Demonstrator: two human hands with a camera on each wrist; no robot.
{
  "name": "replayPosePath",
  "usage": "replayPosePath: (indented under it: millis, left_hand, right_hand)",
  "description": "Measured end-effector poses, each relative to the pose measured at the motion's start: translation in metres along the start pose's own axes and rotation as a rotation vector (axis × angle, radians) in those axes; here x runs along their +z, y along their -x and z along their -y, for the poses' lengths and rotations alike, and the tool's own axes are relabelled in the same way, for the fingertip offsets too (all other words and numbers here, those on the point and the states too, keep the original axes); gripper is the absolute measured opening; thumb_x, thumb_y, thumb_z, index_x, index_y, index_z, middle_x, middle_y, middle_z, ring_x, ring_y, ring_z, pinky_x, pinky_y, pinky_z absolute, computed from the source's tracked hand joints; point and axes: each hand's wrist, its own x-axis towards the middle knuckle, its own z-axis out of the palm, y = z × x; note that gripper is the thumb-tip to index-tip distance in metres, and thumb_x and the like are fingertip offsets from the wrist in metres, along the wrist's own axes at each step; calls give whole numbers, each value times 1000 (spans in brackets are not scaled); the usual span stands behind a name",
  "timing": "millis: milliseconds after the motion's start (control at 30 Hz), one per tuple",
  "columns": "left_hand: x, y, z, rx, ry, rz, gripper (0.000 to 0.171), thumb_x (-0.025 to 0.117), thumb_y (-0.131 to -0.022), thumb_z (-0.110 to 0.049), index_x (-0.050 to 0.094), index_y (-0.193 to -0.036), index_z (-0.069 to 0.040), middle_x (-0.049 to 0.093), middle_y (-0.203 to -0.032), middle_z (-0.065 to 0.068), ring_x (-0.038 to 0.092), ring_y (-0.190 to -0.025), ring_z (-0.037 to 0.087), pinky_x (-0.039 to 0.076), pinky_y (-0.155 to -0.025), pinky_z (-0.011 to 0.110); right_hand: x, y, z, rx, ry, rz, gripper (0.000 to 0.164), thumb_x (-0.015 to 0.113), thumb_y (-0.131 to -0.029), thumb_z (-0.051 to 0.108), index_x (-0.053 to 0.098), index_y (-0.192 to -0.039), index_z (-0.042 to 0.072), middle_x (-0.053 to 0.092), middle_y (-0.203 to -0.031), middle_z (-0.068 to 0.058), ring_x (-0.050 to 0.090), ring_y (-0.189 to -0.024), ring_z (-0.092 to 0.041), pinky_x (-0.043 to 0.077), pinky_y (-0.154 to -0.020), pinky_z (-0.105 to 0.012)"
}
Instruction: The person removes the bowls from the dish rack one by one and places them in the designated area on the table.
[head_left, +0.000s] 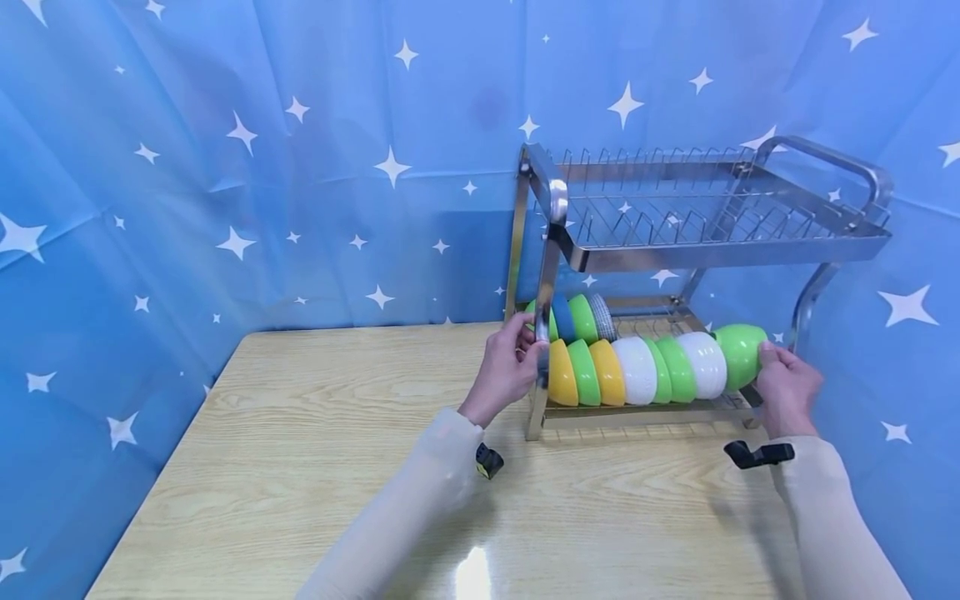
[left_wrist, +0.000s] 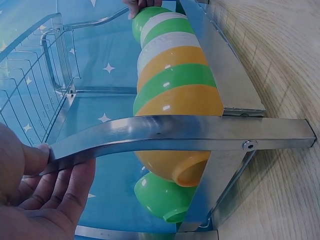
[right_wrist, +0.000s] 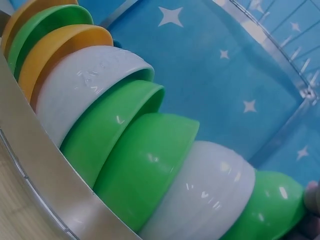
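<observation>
My left hand (head_left: 507, 368) grips the front left post (left_wrist: 120, 136) of a two-tier metal dish rack (head_left: 720, 254), thumb on one side and fingers on the other. At the right end of the lower tier, my right hand (head_left: 787, 387) holds a green bowl (head_left: 740, 357) by its base side. That bowl leans against a white bowl (head_left: 705, 364) in the front row. Further left in this row stand green bowls, another white bowl (head_left: 636, 370) and orange bowls (head_left: 607, 372), all tipped on their sides. In the right wrist view only some fingertips (right_wrist: 312, 200) show.
Behind the front row, at the left, a shorter row holds green bowls (head_left: 582, 318), a blue bowl (head_left: 563, 319) and a grey patterned bowl (head_left: 602, 317). The upper tier (head_left: 727, 254) has wire dividers. The rack stands on a wooden table (head_left: 337, 433) before a blue star curtain (head_left: 337, 167).
</observation>
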Motion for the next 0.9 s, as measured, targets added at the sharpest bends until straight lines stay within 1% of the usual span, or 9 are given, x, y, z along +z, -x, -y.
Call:
replayPosePath:
  millis: [100, 200, 300, 367, 433, 500, 700, 800, 900]
  left_hand:
    - [0, 0, 0, 0, -1, -1, 29, 61, -103, -12, 58, -132, -8, 63, -95, 6, 59, -80, 10, 54, -70, 18]
    - [-1, 0, 0, -5, 0, 2, 29, 61, -103, -12, 58, -132, -8, 62, -95, 5, 59, -80, 9, 54, -70, 19]
    - [-1, -1, 0, -8, 2, 4, 29, 61, -103, -12, 58, -132, -9, 62, -95, 5, 58, -80, 10, 54, -70, 19]
    - [-1, -1, 0, -7, 2, 4, 29, 61, -103, -12, 58, -131, -9, 62, -95, 5, 58, -80, 10, 54, -69, 18]
    - [-1, -1, 0, -8, -1, 4, 28, 62, -103, -12, 58, -131, -9, 62, -95, 5, 58, -80, 10, 54, -69, 18]
    - [-1, 0, 0, -4, -5, 3, 28, 62, -103, -12, 58, -131, -9, 62, -95, 5, 58, -80, 10, 54, -69, 18]
    - [0, 0, 0, 2, -12, -2, 28, 62, -103, -12, 58, -130, -9, 62, -95, 6, 58, -80, 10, 54, -70, 17]
    - [0, 0, 0, -1, -11, -4, 28, 62, -103, -12, 58, -130, -9, 62, -95, 6, 58, -80, 10, 54, -69, 17]
    - [1, 0, 0, 0, -11, -6, 28, 62, -103, -12, 58, -130, -8, 62, -95, 6, 58, -80, 10, 54, -69, 17]
  right_hand:
    - [1, 1, 2, -11, -6, -26, 51, 66, -99, 38, 55, -146, 19, 62, -114, 20, 54, -94, 5, 46, -76, -6]
    - [0, 4, 3, -38, 16, -44, 49, 66, -99, 40, 57, -144, 22, 63, -125, 18, 52, -98, 5, 41, -83, -5]
    - [-2, 7, 4, -72, 4, -41, 49, 68, -98, 39, 59, -143, 22, 67, -117, 20, 53, -96, 5, 40, -83, -5]
    - [-4, 9, 5, -100, 13, -37, 49, 70, -97, 38, 60, -142, 22, 66, -101, 25, 53, -92, 6, 40, -78, -4]
    - [-6, 10, 7, -131, 45, -29, 49, 70, -97, 39, 60, -142, 22, 63, -89, 28, 53, -89, 6, 40, -75, -3]
    - [-7, 12, 8, -167, 99, -23, 50, 69, -97, 40, 59, -143, 22, 60, -83, 29, 53, -86, 7, 40, -73, -2]
    - [-5, 17, 13, -341, 293, -41, 50, 65, -100, 41, 60, -142, 16, 55, -74, 37, 53, -79, 11, 42, -68, -2]
    - [-3, 22, 14, -446, 368, -62, 48, 64, -101, 41, 62, -140, 14, 58, -78, 37, 52, -75, 15, 42, -67, -1]
    - [1, 28, 15, -567, 438, -84, 44, 63, -101, 39, 66, -136, 12, 75, -97, 22, 52, -74, 19, 42, -68, 0]
